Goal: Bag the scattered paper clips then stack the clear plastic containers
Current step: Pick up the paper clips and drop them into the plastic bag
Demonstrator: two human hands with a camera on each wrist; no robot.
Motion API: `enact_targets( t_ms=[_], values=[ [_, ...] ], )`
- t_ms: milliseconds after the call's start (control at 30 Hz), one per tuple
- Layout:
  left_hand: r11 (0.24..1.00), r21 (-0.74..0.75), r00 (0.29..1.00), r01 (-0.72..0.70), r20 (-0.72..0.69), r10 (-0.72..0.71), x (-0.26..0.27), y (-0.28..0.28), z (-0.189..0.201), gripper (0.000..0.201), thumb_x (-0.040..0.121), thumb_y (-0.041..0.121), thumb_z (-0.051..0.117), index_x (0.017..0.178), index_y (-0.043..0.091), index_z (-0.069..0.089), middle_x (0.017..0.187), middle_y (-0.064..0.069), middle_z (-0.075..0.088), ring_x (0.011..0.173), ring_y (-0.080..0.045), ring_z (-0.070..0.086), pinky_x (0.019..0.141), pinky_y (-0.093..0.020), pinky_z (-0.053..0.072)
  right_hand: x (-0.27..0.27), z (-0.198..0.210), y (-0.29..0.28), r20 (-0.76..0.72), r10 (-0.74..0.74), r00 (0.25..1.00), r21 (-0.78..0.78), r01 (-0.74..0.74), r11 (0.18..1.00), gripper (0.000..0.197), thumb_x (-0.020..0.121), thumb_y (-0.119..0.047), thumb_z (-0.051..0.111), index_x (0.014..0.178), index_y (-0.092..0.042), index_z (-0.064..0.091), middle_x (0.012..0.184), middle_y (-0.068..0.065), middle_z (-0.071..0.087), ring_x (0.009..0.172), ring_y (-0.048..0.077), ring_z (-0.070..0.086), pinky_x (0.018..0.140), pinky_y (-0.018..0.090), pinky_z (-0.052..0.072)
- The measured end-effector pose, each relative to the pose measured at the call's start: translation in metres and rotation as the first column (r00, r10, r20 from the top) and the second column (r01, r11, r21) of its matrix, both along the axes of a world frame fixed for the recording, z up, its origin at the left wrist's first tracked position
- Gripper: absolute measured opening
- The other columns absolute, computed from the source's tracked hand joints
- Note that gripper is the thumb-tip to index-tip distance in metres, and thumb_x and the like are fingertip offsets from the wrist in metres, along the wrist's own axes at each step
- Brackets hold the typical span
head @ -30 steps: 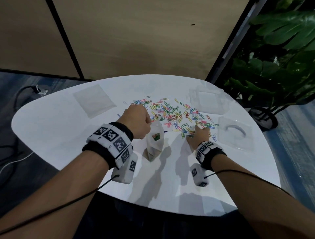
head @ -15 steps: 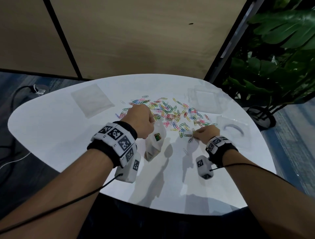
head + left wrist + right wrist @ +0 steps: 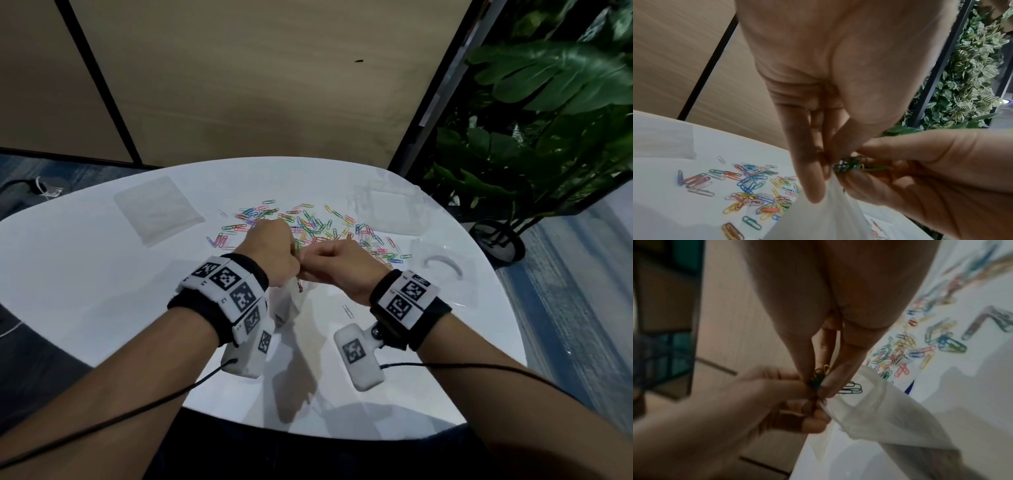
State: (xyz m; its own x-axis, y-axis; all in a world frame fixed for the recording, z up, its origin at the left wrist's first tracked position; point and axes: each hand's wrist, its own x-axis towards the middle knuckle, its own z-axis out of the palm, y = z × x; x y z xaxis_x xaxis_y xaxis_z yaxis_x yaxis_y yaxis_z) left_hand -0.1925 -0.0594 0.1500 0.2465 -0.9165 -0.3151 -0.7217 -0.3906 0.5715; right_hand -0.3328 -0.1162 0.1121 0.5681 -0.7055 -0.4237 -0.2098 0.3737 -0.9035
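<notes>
Colourful paper clips (image 3: 308,226) lie scattered across the middle of the white table (image 3: 102,274). My left hand (image 3: 274,250) pinches the top edge of a small translucent plastic bag (image 3: 291,305) that hangs down to the table. My right hand (image 3: 339,263) pinches a small bunch of clips (image 3: 853,165) right at the bag's mouth, touching the left hand's fingers. In the right wrist view the pinched clips (image 3: 820,376) sit just above the bag (image 3: 879,415). Two clear plastic containers (image 3: 387,209) (image 3: 442,270) stand at the right of the table.
A flat clear bag (image 3: 157,209) lies at the back left of the table. One loose clip (image 3: 347,311) lies near the front, by my right wrist. A potted plant (image 3: 548,137) stands off the table's right edge. A wooden wall panel rises behind.
My right hand lifted off the clip pile with a pinch of clips and moved left to the bag's mouth. The left hand kept holding the bag.
</notes>
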Motion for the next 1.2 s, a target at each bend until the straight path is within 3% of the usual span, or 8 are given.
enact_targets(
  t_ms=[333,467,600,667,700,867,1000,1200],
  values=[
    [0.998,-0.026,0.997,-0.050,-0.056,0.048,0.003,0.002,0.003,0.023,0.089,0.001,0.057,0.098,0.006,0.077,0.065,-0.005,0.071,0.066,-0.020,0.076,0.078,-0.034,0.063,-0.009,0.003,-0.007,-0.176,0.091,0.980,-0.118,-0.113,0.987,0.020,0.086,0.003,0.068,0.104,0.008,0.070,0.090,0.018,0.072,0.077,0.024,0.072,0.078,0.030,0.061],
    [0.998,-0.026,0.997,-0.053,-0.058,0.051,0.007,0.004,0.003,0.024,0.089,0.000,0.055,0.097,0.005,0.077,0.068,-0.006,0.072,0.066,-0.018,0.075,0.074,-0.028,0.060,-0.032,-0.020,-0.050,-0.395,-0.082,0.915,-0.226,-0.011,0.974,0.015,0.088,-0.003,0.066,0.102,-0.003,0.072,0.096,0.015,0.072,0.087,0.028,0.071,0.079,0.039,0.061],
    [0.999,-0.027,0.999,-0.036,-0.027,0.035,0.013,0.008,0.004,0.026,0.088,-0.001,0.054,0.096,0.006,0.078,0.067,0.003,0.060,0.071,-0.022,0.069,0.074,-0.028,0.059,-0.075,-0.067,-0.080,-0.937,-0.083,0.341,-0.179,-0.261,0.948,0.056,0.088,-0.026,0.065,0.137,-0.005,0.048,0.140,0.020,0.049,0.126,0.037,0.051,0.104,0.044,0.045],
    [0.999,-0.027,0.999,-0.040,-0.019,0.039,0.017,0.009,0.004,0.026,0.088,-0.001,0.054,0.097,0.007,0.078,0.068,0.004,0.057,0.074,-0.021,0.065,0.073,-0.028,0.058,-0.081,-0.087,-0.076,-0.990,-0.122,0.067,-0.138,-0.380,0.914,0.063,0.096,-0.032,0.055,0.147,-0.005,0.031,0.151,0.021,0.031,0.136,0.040,0.035,0.111,0.045,0.033],
    [0.999,-0.027,0.999,-0.040,-0.019,0.039,0.019,0.009,0.004,0.027,0.088,-0.001,0.054,0.097,0.008,0.078,0.069,0.004,0.058,0.074,-0.021,0.064,0.071,-0.027,0.057,-0.082,-0.093,-0.079,-0.985,-0.170,0.012,-0.162,-0.365,0.917,0.062,0.098,-0.032,0.051,0.147,-0.003,0.027,0.150,0.020,0.028,0.137,0.040,0.032,0.112,0.044,0.031],
    [0.999,-0.031,1.000,-0.021,-0.018,0.021,0.025,0.010,0.003,0.029,0.087,-0.001,0.053,0.100,0.009,0.077,0.079,-0.001,0.063,0.078,-0.022,0.063,0.073,-0.028,0.055,-0.088,-0.102,-0.110,-0.943,-0.320,0.086,-0.331,-0.217,0.918,0.044,0.087,-0.036,0.062,0.120,-0.014,0.043,0.133,0.018,0.035,0.126,0.039,0.040,0.106,0.044,0.038],
    [1.000,-0.027,1.000,0.003,0.010,-0.002,0.027,0.009,0.003,0.028,0.088,0.001,0.055,0.105,0.008,0.076,0.071,0.001,0.055,0.080,-0.023,0.062,0.080,-0.031,0.057,-0.092,-0.102,-0.126,-0.923,-0.348,0.163,-0.380,-0.250,0.891,0.084,0.077,-0.046,0.069,0.145,-0.019,0.028,0.138,0.020,0.033,0.125,0.042,0.040,0.104,0.050,0.039],
    [1.000,-0.015,1.000,0.015,0.022,-0.015,0.026,0.008,0.004,0.027,0.089,0.002,0.056,0.107,0.010,0.075,0.068,0.005,0.051,0.078,-0.021,0.060,0.075,-0.027,0.053,-0.087,-0.108,-0.128,-0.937,-0.297,0.184,-0.348,-0.437,0.829,0.051,0.090,-0.038,0.053,0.139,-0.032,0.043,0.131,0.017,0.046,0.121,0.041,0.044,0.100,0.047,0.042]
  ],
)
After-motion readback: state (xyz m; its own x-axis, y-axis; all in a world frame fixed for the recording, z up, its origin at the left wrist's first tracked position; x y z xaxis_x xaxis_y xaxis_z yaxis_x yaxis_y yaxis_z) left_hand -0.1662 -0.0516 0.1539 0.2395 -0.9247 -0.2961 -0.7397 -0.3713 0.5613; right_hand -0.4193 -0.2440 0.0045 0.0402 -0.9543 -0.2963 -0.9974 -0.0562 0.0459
